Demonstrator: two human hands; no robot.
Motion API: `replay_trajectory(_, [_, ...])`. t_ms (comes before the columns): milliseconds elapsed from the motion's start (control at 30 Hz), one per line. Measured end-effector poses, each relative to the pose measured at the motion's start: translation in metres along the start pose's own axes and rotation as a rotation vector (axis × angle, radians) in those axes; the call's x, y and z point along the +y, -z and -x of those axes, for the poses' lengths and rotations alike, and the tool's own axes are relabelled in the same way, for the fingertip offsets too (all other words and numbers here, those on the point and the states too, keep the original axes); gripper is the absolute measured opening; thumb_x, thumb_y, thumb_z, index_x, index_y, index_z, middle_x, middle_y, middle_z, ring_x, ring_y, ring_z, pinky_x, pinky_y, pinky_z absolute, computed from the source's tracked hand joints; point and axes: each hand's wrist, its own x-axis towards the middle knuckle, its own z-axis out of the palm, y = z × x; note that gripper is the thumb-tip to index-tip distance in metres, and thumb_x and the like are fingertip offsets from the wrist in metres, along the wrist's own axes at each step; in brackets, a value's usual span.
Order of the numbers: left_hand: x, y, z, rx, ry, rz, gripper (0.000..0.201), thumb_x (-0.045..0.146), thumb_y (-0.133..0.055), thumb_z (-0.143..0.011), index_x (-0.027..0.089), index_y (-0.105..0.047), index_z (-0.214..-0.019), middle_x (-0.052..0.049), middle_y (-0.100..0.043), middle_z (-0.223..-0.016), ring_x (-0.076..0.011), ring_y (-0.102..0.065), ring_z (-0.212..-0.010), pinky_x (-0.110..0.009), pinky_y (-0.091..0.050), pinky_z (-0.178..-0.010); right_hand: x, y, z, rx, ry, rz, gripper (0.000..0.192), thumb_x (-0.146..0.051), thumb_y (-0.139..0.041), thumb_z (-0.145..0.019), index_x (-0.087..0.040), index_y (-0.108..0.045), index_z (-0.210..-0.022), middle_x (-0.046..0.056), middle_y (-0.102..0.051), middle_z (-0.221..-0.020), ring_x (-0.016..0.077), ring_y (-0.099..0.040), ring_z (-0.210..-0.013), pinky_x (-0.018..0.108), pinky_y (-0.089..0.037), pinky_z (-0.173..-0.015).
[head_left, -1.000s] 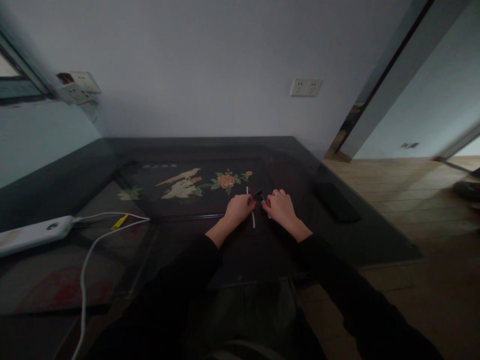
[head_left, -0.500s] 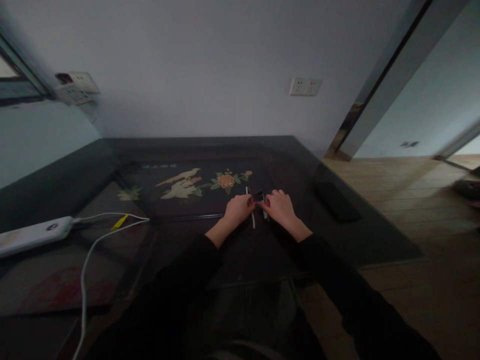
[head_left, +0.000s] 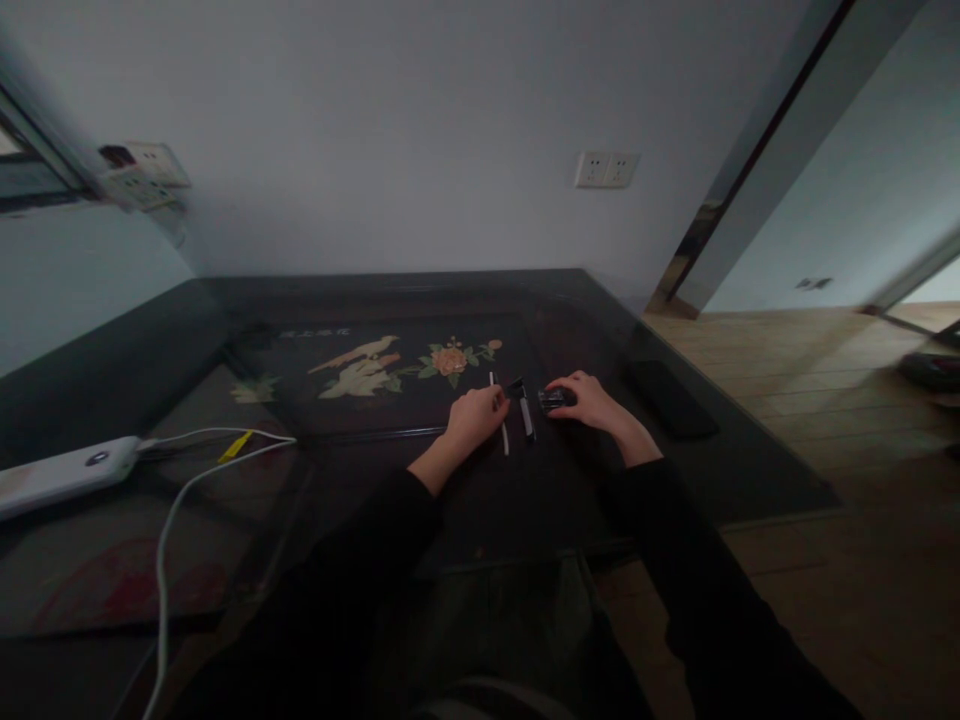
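**Hands part over small pieces on the dark table**

Head view. The left hand (head_left: pixel 474 417) rests on the glass-topped table (head_left: pixel 750 470), near its middle and toward the right edge. Its fingers are curled and their tips pressed onto a thin white strip (head_left: pixel 500 428) that lies pointing away from the person; the press seems meant to keep the strip from sliding, though whether the fingers pinch it or only lie on it cannot be told at this size. Just right of the strip lies a short dark piece with a pale face (head_left: pixel 526 416), with no hand on it. The right hand (head_left: pixel 592 400) sits a little farther right, fingers closed around a small black object (head_left: pixel 553 399), apparently lifted just off the glass or sliding on it; the dim light hides which. A flat black slab (head_left: pixel 673 398) lies beyond that hand, near the right edge. Behind the hands, an inlay of a bird and flower (head_left: pixel 390 365) shows under the glass. At the left edge a white power bank (head_left: pixel 64 474) lies with a white cable (head_left: pixel 169 530) running off the near edge.

Against the earlier pictures, the right hand has drawn away to the right: half a second ago both hands met over the pieces, nearly touching. The dark piece, then under the fingers, now lies uncovered. The left hand has barely shifted.
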Motion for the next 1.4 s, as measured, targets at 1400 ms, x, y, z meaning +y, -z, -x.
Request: replay_trajectory(1400, [0.004,0.002,0.002,-0.024,0.0,-0.048,0.022,0.036,-0.048,-0.094,0.025,-0.067,-0.1,-0.006,-0.073,-0.091,-0.0222,-0.069,-0.085,-0.03,-0.049,-0.074,-0.097,0.003,0.021,-0.154,-0.237,0.188,0.033,-0.044,-0.052,-0.094,-0.019,-0.073,-0.088,0.014,-0.074,-0.098,0.0282,-0.071,-0.092,0.036,-0.05,-0.075])
